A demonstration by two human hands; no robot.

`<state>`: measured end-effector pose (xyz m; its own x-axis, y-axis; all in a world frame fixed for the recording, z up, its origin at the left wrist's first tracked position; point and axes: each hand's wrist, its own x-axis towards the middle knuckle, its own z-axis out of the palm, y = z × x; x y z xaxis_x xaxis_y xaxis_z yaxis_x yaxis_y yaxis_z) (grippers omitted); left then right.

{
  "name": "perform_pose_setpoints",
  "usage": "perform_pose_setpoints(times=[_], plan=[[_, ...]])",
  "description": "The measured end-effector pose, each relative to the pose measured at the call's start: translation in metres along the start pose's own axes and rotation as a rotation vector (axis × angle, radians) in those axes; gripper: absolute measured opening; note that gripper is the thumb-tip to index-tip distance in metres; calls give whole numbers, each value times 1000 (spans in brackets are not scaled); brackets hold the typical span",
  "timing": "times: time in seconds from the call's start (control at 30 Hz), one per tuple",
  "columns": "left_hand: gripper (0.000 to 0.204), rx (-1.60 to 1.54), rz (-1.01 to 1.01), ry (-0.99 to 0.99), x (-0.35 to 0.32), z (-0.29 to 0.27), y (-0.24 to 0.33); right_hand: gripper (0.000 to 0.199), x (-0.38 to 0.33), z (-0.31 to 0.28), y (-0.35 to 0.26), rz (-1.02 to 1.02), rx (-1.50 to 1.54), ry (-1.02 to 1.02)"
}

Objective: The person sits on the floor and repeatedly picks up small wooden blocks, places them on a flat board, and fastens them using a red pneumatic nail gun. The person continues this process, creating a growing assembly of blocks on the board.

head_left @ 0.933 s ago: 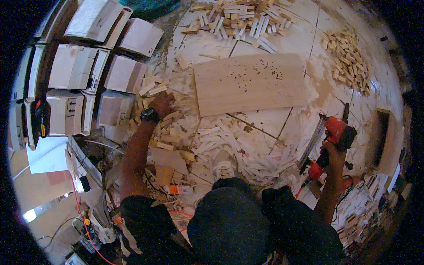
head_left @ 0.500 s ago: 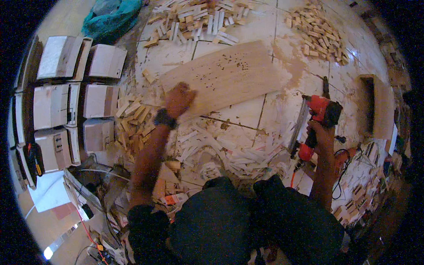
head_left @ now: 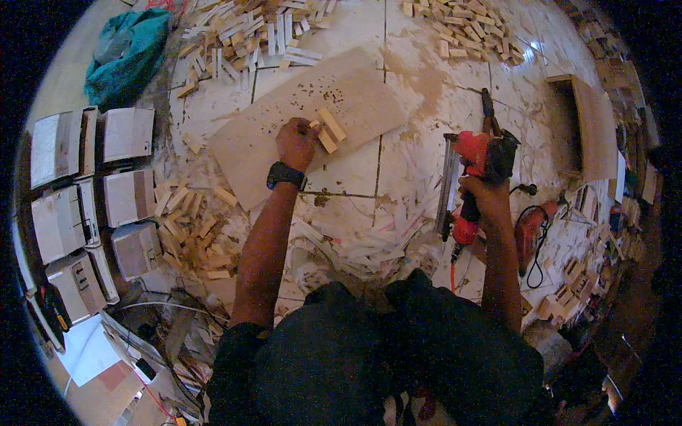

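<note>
My left hand (head_left: 296, 144), with a black watch on its wrist, is closed at one end of a small wooden block (head_left: 325, 140). A second wooden block (head_left: 332, 124) lies alongside it, just beyond the fingers. Both are over a flat wooden board (head_left: 362, 89) on the floor, which has small dark bits scattered on it. In my right hand (head_left: 486, 193) is a red and black nail gun (head_left: 483, 155), gripped by its handle. It is raised to the right of the board, with a red hose running down from its base.
Cut wood pieces (head_left: 256, 32) and more blocks (head_left: 469, 28) are heaped at the far side. Another pile of blocks (head_left: 192, 213) lies left. Cartons (head_left: 57, 224) are stacked farther left. At right stand an open wooden box (head_left: 593, 128) and a corded red tool (head_left: 529, 238). Offcuts (head_left: 355, 245) litter the floor nearby.
The view has shifted to the right. Two wooden blocks now show at my left hand over the board, where none was visible before. My right hand still holds the nail gun.
</note>
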<state>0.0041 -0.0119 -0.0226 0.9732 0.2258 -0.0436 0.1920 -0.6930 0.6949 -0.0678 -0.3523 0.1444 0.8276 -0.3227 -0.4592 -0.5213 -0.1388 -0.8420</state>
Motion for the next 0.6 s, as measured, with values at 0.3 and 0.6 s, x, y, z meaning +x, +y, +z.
perform_pose_setpoints(times=[0.3, 0.6], plan=[[44, 66, -61, -15, 18, 10, 38, 30, 9, 1, 13, -22, 14, -38], [33, -15, 141, -160, 37, 26, 25, 37, 2, 1, -1, 8, -83, -33]])
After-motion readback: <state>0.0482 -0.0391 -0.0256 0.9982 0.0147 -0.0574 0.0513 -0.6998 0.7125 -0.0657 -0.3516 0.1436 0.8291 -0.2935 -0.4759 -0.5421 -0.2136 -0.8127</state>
